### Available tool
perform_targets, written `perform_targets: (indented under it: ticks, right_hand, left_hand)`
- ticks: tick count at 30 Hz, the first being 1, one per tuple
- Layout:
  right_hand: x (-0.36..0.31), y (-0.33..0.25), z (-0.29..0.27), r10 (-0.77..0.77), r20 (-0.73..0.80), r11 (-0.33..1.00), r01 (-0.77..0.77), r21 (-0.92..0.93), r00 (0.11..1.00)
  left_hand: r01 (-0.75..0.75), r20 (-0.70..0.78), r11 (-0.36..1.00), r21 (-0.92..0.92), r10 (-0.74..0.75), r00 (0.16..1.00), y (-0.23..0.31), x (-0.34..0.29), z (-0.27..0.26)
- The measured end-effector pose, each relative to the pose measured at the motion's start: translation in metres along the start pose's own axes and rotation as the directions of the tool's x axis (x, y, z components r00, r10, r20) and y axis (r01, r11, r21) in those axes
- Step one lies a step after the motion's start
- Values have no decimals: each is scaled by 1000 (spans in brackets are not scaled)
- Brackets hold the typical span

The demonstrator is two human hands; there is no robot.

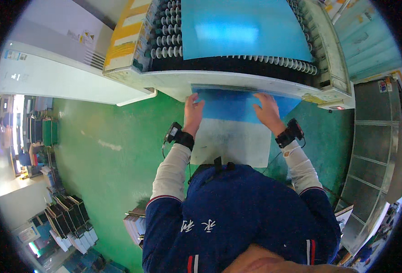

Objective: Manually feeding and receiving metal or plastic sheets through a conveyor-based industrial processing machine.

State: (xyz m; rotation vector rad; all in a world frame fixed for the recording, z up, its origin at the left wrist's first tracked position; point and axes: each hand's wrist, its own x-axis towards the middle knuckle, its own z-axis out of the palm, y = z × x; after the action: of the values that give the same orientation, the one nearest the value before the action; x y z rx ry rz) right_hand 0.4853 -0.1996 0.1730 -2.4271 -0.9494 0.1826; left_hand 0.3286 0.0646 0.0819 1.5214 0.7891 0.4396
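Observation:
In front of me a blue sheet lies over a pale grey-white panel, close against the front of a roller machine. My left hand is at the blue sheet's left edge, thumb and fingers apart. Over the right part of that sheet, my right hand has its fingers spread and slightly bent. Neither hand visibly grips anything; whether the fingertips touch the sheet is hard to tell. On the machine's rollers rests a larger glossy blue sheet.
The roller machine spans the far side, with rows of white roller discs. At the right stands a metal-framed rack. Stacked dark panels are at the lower left on the green floor. A white cabinet stands far left.

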Motion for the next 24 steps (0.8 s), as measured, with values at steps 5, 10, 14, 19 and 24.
perform_targets:
  ticks: [5, 10, 14, 19, 24]
  right_hand:
    - [-1, 6, -4, -8, -67, 994, 1, -113, 998]
    - [3, 11, 0, -12, -56, 991, 4, -134, 998]
    - [5, 12, 1, -33, -75, 992, 23, -126, 997]
    - [11, 10, -1, -68, -75, 987, 56, -149, 995]
    - [9, 7, -4, -46, -78, 988, 34, -150, 996]
  left_hand:
    - [-51, -130, 992, 112, 66, 989, -4, 10, 2]
    - [-78, -135, 980, 182, 103, 985, -1, 16, 0]
    - [-101, -155, 988, 112, 118, 981, -5, 19, 0]
    - [-56, -171, 997, 57, 65, 983, -6, 21, -2]
    - [-11, -200, 995, 100, 31, 979, 16, 14, -2]
